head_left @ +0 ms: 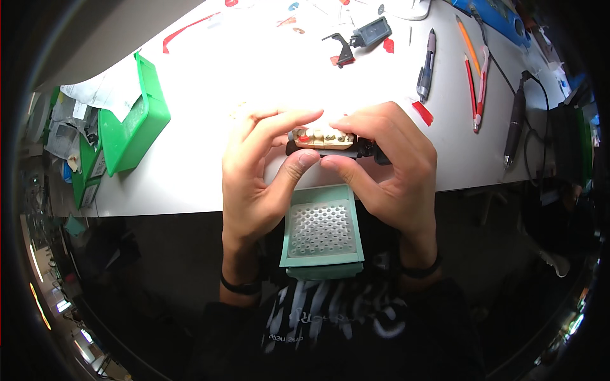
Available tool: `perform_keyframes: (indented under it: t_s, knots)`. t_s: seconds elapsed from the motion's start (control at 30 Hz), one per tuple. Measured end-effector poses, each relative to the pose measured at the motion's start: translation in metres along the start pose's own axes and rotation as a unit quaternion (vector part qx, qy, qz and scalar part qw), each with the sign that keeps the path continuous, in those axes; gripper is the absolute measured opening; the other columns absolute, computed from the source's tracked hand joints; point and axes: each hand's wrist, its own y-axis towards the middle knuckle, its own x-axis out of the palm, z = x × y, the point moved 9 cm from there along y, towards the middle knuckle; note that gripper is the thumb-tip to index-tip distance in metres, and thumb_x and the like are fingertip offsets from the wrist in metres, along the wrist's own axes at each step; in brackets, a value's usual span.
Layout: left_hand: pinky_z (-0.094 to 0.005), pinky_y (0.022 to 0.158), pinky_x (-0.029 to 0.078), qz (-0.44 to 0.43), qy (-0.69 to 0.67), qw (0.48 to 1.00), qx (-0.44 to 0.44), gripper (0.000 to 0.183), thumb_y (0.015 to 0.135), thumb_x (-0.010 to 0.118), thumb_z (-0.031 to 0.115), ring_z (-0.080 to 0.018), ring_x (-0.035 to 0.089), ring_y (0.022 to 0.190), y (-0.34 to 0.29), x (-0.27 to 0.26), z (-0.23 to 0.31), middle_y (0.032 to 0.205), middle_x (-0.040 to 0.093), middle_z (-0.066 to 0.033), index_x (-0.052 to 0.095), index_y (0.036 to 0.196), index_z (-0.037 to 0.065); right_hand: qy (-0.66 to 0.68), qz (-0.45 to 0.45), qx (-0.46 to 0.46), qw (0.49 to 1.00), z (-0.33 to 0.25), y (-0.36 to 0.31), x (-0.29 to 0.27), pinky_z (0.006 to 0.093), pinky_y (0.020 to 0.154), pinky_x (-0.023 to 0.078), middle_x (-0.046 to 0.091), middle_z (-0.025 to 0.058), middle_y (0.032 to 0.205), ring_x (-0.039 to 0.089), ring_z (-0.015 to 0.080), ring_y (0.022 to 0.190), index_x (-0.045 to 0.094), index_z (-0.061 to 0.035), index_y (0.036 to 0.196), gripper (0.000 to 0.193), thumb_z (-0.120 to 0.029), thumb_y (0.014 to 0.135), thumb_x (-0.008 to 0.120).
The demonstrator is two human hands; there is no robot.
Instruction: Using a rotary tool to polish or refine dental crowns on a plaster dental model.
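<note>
Between my two hands is a cream dental model (325, 141) with a row of teeth, set on a black articulator base. A red patch marks one tooth near its left end, and darker spots show on teeth farther right. My left hand (267, 155) grips the left end, thumb along the front and fingers behind. From the other side my right hand (394, 159) closes on the right end, thumb at the front edge. Both thumb tips nearly meet before the model. Just below the hands, a green tray with a perforated metal grid (321, 230) juts from the table edge.
Green bins (136, 120) with papers and bags stand left. Beyond my hands lie a grey and black articulator part (368, 35) and red scraps. On the right are a pen (427, 66), pencils (470, 89), and a corded black handpiece (516, 120). A pale lamp (114, 32) overhangs the upper left.
</note>
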Motion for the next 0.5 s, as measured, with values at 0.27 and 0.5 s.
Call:
perform_keyframes:
  t_s: [0.27, 0.5]
  knots:
    - [-0.0307, 0.094, 0.056, -0.019, -0.127, 0.989, -0.069, 0.022, 0.091, 0.072, -0.008, -0.018, 0.071, 0.102, -0.0037, 0.003, -0.0158, 0.109, 0.073, -0.013, 0.068, 0.113, -0.006, -0.057, 0.009, -0.042, 0.997, -0.0043, 0.0002, 0.0039, 0.0352, 0.076, 0.049, 0.068, 0.0061, 0.097, 0.06, 0.0244, 0.088, 0.07, -0.0052, 0.099, 0.027, -0.005, 0.075, 0.081]
    - [-0.0298, 0.09, 0.058, -0.006, -0.119, 0.991, -0.063, 0.022, 0.089, 0.074, -0.009, -0.0171, 0.072, 0.1, -0.0055, 0.0042, -0.0148, 0.107, 0.073, -0.0123, 0.068, 0.11, -0.006, -0.046, 0.027, -0.04, 0.998, -0.0017, -0.0035, 0.0044, 0.0367, 0.074, 0.044, 0.062, 0.0021, 0.089, 0.056, 0.0232, 0.082, 0.066, -0.0097, 0.091, 0.018, -0.006, 0.076, 0.075]
